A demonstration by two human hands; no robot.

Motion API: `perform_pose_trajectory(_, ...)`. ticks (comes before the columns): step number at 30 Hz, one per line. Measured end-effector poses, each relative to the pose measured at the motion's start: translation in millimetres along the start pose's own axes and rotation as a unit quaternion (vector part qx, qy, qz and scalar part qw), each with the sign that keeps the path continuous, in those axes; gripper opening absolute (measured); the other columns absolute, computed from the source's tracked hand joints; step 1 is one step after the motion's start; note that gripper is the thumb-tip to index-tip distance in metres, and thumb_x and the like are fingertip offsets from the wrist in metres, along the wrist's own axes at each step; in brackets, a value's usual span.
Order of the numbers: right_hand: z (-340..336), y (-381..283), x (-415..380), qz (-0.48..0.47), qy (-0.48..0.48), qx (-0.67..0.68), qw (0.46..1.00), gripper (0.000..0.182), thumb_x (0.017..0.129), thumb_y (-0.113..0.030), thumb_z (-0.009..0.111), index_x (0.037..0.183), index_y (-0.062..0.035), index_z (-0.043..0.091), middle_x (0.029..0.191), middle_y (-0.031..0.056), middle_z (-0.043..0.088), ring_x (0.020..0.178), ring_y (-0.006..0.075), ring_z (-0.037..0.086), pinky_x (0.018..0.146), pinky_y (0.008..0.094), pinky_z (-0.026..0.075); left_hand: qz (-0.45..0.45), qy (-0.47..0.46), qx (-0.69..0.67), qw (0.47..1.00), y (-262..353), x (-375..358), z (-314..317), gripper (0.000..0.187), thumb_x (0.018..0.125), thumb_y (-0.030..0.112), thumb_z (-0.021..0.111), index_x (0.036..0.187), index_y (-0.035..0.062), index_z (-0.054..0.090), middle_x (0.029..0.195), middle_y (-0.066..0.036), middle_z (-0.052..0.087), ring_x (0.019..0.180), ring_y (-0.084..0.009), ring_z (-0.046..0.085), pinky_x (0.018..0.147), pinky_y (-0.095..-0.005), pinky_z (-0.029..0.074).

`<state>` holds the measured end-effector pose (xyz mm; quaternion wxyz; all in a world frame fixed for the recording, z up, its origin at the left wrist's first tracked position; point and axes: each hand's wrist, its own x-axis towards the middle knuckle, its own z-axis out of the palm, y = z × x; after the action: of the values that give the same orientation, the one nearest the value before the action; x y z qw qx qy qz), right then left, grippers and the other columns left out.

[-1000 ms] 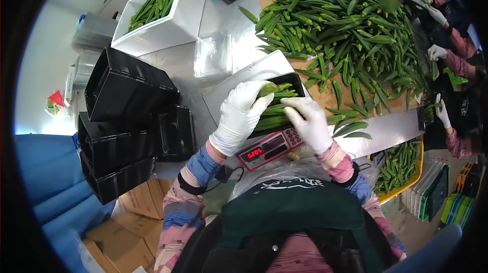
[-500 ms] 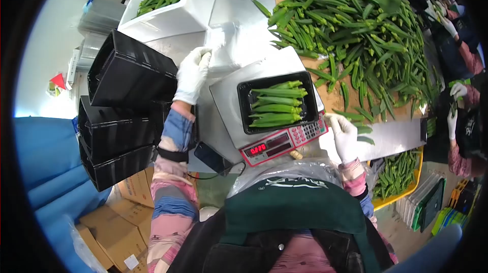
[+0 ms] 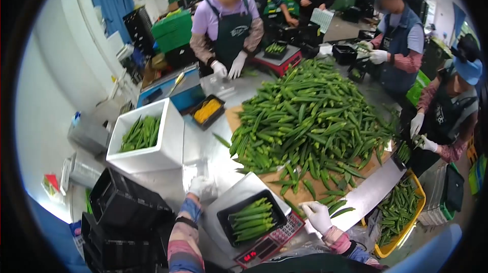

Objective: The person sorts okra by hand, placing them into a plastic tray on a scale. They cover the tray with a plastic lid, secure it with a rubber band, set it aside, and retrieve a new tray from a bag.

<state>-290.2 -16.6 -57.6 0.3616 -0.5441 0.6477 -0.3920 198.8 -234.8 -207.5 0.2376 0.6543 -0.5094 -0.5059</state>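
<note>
My left hand (image 3: 202,187), in a white glove, is at the near edge of a stack of clear plastic bags (image 3: 194,168); glare and blur hide its fingers. Right of it, a black tray (image 3: 223,218) of okra pods (image 3: 252,219) rests on a scale (image 3: 264,248) with lit red digits. My right hand (image 3: 318,217), also gloved, is beside the scale's right corner, near loose okra (image 3: 335,206). Its fingers are drawn together, and whatever they may hold cannot be made out.
A large okra heap (image 3: 310,120) covers brown cardboard ahead. A white foam box (image 3: 173,141) of okra and a tray of yellow bands (image 3: 207,112) stand at left. Black crates (image 3: 127,212) are stacked near left, a yellow crate (image 3: 421,191) at right. Several co-workers (image 3: 229,24) stand around the table.
My view has tilted up, bringing the co-workers and far side into sight. The left hand is now lower on the plastic bags. The tray stays on the scale, whose digits have changed.
</note>
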Motion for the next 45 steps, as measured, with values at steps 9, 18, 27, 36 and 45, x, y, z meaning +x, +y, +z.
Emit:
perform_pose_trajectory(9, 8.1, 10.5, 8.7, 0.031, -0.004, 0.044, 0.999, 0.020, 0.095, -0.017, 0.066, 0.104, -0.0027, 0.075, 0.096, 0.0156, 0.073, 0.089, 0.0239, 0.070, 0.081, 0.0318, 0.053, -0.130, -0.024, -0.119, 0.984, 44.4, -21.1, -5.0, 0.019, 0.089, 0.024, 0.076, 0.077, 0.0095, 0.072, 0.064, -0.004, 0.066, 0.047, -0.0145, 0.056, 0.044, -0.0304, 0.043)
perform_pose_trajectory(18, 8.2, 6.1, 10.6, 0.059, -0.007, 0.063, 0.996, 0.020, 0.096, -0.017, 0.065, 0.103, -0.0015, 0.075, 0.098, 0.0147, 0.073, 0.090, 0.0216, 0.069, 0.083, 0.0307, 0.052, -0.072, -0.077, -0.352, 0.930, -60.4, 61.3, -17.1, 0.031, 0.097, 0.036, 0.059, 0.083, 0.0115, 0.072, 0.071, -0.004, 0.067, 0.058, -0.0210, 0.061, 0.050, -0.0394, 0.048)
perform_pose_trajectory(27, 0.6, 16.4, 8.0, 0.052, -0.019, 0.073, 0.996, 0.016, 0.098, -0.008, 0.060, 0.101, 0.0021, 0.072, 0.099, 0.0104, 0.073, 0.093, 0.0173, 0.067, 0.086, 0.0299, 0.051, 0.068, -0.003, 0.140, 0.988, -24.3, 23.2, -2.2, 0.033, 0.091, 0.039, 0.061, 0.079, 0.0106, 0.073, 0.068, -0.008, 0.069, 0.060, -0.0231, 0.064, 0.055, -0.0395, 0.050)
perform_pose_trajectory(36, 1.8, 25.8, 10.2, 0.110, -0.040, 0.061, 0.991, 0.018, 0.100, -0.008, 0.059, 0.106, 0.0031, 0.071, 0.099, 0.0107, 0.073, 0.096, 0.0181, 0.067, 0.089, 0.0310, 0.051, -0.044, 0.057, 0.455, 0.887, -6.9, 33.5, 23.1, 0.052, 0.093, 0.050, 0.052, 0.108, 0.0043, 0.073, 0.108, -0.025, 0.069, 0.112, -0.0396, 0.064, 0.092, -0.0447, 0.051)
perform_pose_trajectory(45, 0.8, 28.7, 12.5, 0.054, -0.042, 0.058, 0.996, 0.023, 0.103, -0.012, 0.055, 0.108, 0.0047, 0.070, 0.098, 0.0086, 0.072, 0.093, 0.0149, 0.066, 0.085, 0.0274, 0.051, -0.098, -0.025, -0.217, 0.971, -16.0, 7.1, 0.1, 0.028, 0.094, 0.033, 0.068, 0.083, 0.0083, 0.073, 0.065, -0.003, 0.064, 0.055, -0.0129, 0.059, 0.051, -0.0276, 0.045)
